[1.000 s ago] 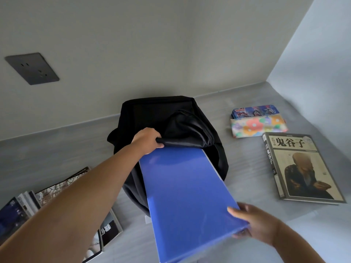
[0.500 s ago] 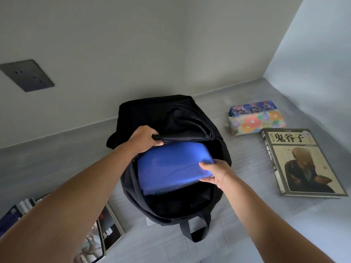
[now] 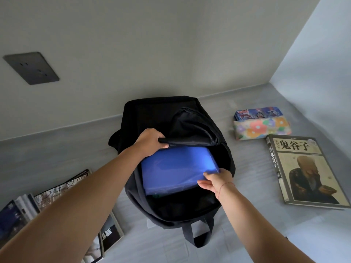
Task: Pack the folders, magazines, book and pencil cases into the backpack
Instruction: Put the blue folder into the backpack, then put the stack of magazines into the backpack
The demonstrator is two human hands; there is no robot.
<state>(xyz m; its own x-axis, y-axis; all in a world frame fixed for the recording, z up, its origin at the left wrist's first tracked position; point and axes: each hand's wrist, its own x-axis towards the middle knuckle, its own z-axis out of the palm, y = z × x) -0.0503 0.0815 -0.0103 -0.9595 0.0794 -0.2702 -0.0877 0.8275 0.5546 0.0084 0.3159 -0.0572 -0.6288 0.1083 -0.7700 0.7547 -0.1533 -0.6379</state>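
The black backpack (image 3: pixel 226 158) lies open on the grey desk. My left hand (image 3: pixel 150 143) grips the upper edge of its opening and holds it up. A blue folder (image 3: pixel 176 168) sits inside the main compartment, its near end still showing. My right hand (image 3: pixel 214 181) pinches the folder's near right corner, thumb on top. A bit of green (image 3: pixel 156 195) peeks out under the folder. The book (image 3: pixel 303 173) lies to the right. Beyond it sit the floral pencil case (image 3: pixel 262 128) and the blue tin pencil case (image 3: pixel 257 112). Magazines (image 3: pixel 62 192) lie at the left, partly hidden by my arm.
The desk (image 3: pixel 57 149) sits in a corner, with walls behind and to the right. A dark wall socket (image 3: pixel 31 68) is on the back wall, upper left. The backpack's carry loop (image 3: pixel 199 234) points toward me.
The blue folder went from outside the backpack into its main compartment. My right hand slid with it and now sits at its near right corner. My left hand kept holding the opening.
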